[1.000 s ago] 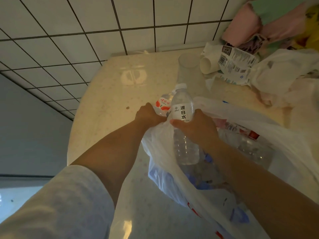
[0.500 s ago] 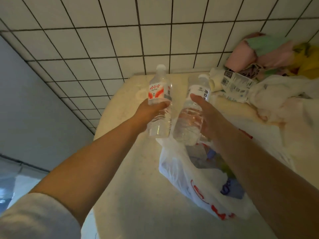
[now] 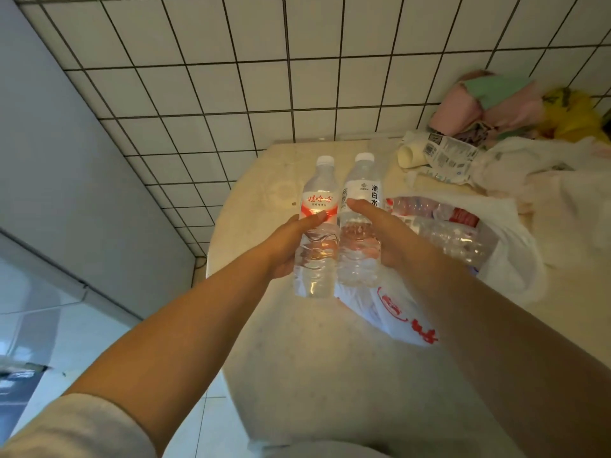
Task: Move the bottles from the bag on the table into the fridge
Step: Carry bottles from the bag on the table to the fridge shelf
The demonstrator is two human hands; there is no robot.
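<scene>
My left hand (image 3: pixel 287 246) grips a clear water bottle with a red label (image 3: pixel 315 233), held upright above the table. Beside it, touching, my right hand (image 3: pixel 393 236) grips a second clear bottle with a white label (image 3: pixel 358 226), also upright. Both have white caps. Below and right of them a white plastic bag with red print (image 3: pixel 506 256) lies open on the beige table (image 3: pixel 314 358). Several more clear bottles (image 3: pixel 453 236) lie inside the bag.
A pale grey fridge side (image 3: pixel 49 166) stands at the left, with a white tiled wall (image 3: pixel 264 77) behind the table. At the back right lie crumpled wrappers (image 3: pixel 443 157), white bags (image 3: pixel 545 180) and pink, green and yellow cloths (image 3: pixel 506 104).
Both bottles have come up out of the bag and moved together until they touch. The view has shifted left, showing more of the fridge side.
</scene>
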